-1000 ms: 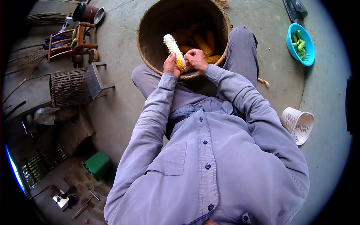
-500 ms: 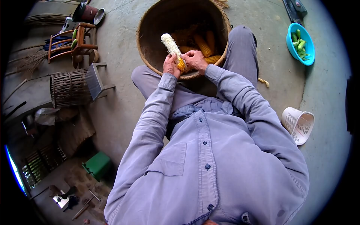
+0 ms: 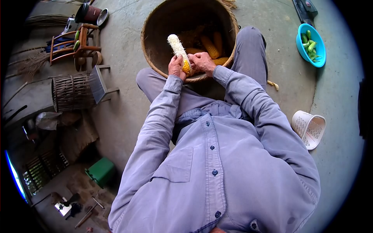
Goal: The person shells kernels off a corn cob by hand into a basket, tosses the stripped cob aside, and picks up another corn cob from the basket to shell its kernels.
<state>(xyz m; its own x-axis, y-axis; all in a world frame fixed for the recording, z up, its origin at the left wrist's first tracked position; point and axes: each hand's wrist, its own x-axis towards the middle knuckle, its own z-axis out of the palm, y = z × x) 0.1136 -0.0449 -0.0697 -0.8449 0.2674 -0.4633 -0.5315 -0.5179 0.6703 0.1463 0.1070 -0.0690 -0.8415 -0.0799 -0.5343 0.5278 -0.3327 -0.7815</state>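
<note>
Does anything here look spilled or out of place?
A pale yellow scrap lies on the floor, outside the woven basket, as if dropped. Two green vegetables on the wooden chair also seem stray, away from the blue bowl of green ones.

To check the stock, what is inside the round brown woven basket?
Inside the basket, yellow corn cobs show; beneath them and behind the right hand, all is covered.

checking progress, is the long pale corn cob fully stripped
Not fully: the long white-and-yellow corn cob is bare at its far end, but yellow kernels show near the left hand.
</note>
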